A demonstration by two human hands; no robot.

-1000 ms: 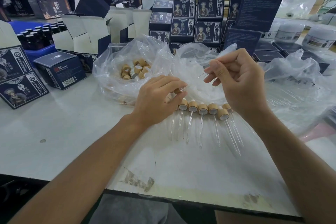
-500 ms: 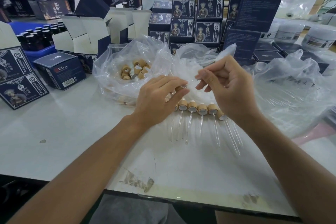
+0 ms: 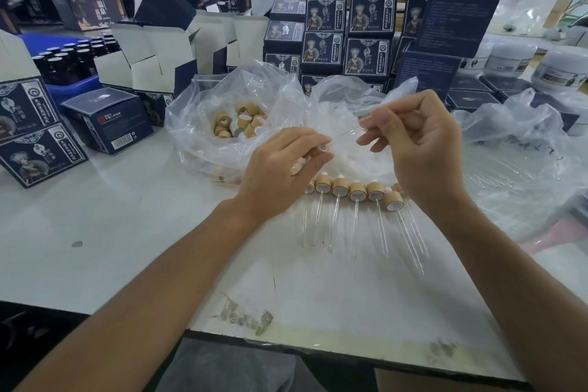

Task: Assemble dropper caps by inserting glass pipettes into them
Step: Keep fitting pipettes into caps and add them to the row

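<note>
We cannot make out the full length of the glass pipette (image 3: 345,132) pinched in the right hand (image 3: 423,149); it is clear and thin against the crumpled plastic, and only a faint slanting line shows between the two hands. The cap (image 3: 319,148) gripped by the left hand (image 3: 280,165) is mostly hidden by the fingers, with just its tan side and white opening peeking out at the fingertips. The pipette's lower tip points at that opening, but whether it has entered we cannot tell. Both hands hover above the middle of the bench (image 3: 127,232), wrists raised, the left with fingers curled round the cap, the right with thumb and forefinger closed on the pipette's upper end and the other fingers folded. Below them lies a row of finished droppers (image 3: 356,192), wooden collars side by side and glass stems pointing toward the near edge; the row's ends are covered by the hands. Toward the far edge an open plastic bag (image 3: 203,124) holds loose caps (image 3: 241,124).
</note>
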